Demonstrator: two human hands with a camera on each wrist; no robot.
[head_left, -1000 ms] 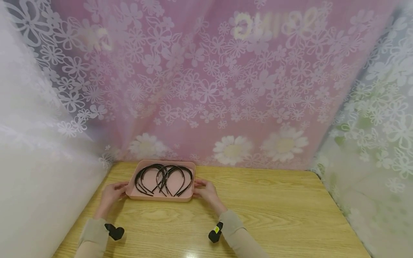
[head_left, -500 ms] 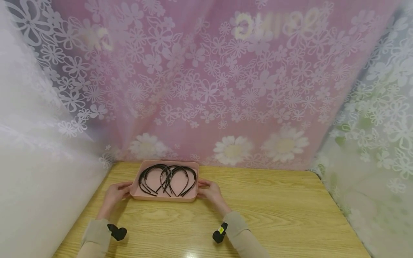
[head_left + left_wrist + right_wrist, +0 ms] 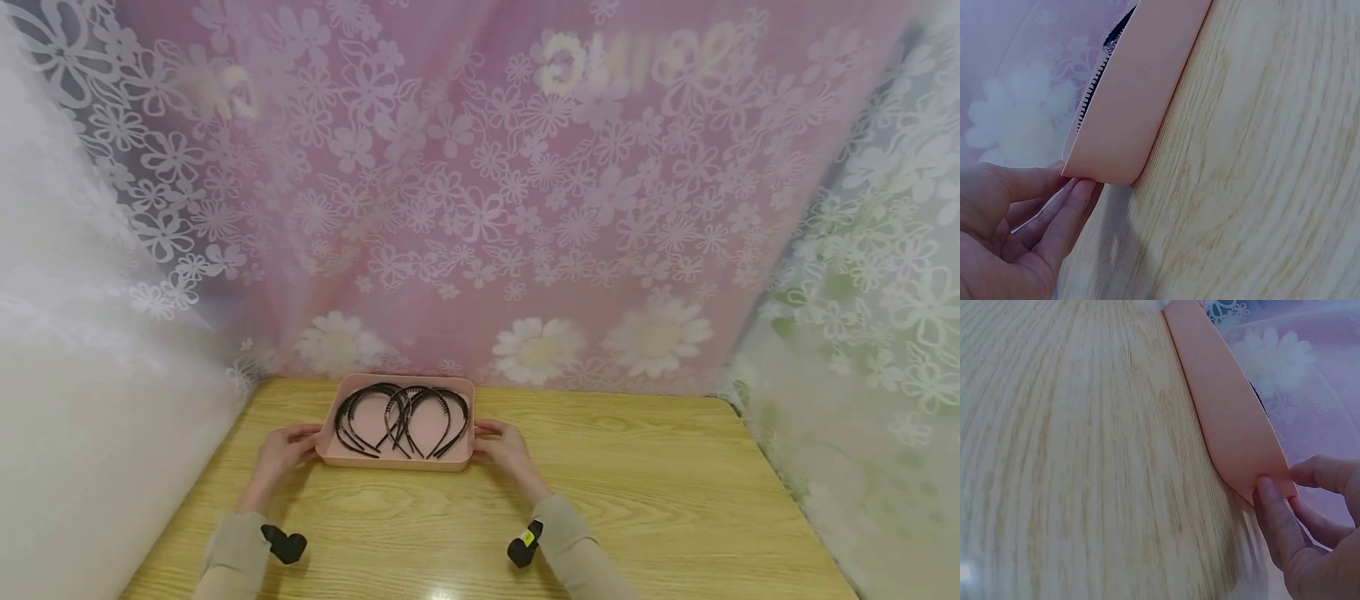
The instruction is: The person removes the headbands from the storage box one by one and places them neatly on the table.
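Note:
A shallow pink tray (image 3: 390, 464) sits at the back left of the wooden table. Several black headbands (image 3: 352, 408), some with comb teeth, lie overlapping inside it. My left hand (image 3: 287, 450) holds the tray's left end, thumb and fingertips at the rim and wall near a corner in the left wrist view. At the opposite end, my right hand (image 3: 504, 446) grips the tray the same way, with fingertips on the wall and at the rim in the right wrist view. The tray's underside lies right along the tabletop in both wrist views.
The wooden table (image 3: 622, 483) stretches to the right and in front of the tray. A pink flowered curtain (image 3: 480, 208) hangs right behind the tray, with a white sheet (image 3: 97, 400) on the left and a flowered sheet (image 3: 885, 375) on the right.
Both hands have moved the tray steadily to the right along the back of the table. The headbands have travelled with it, and the grip looks the same.

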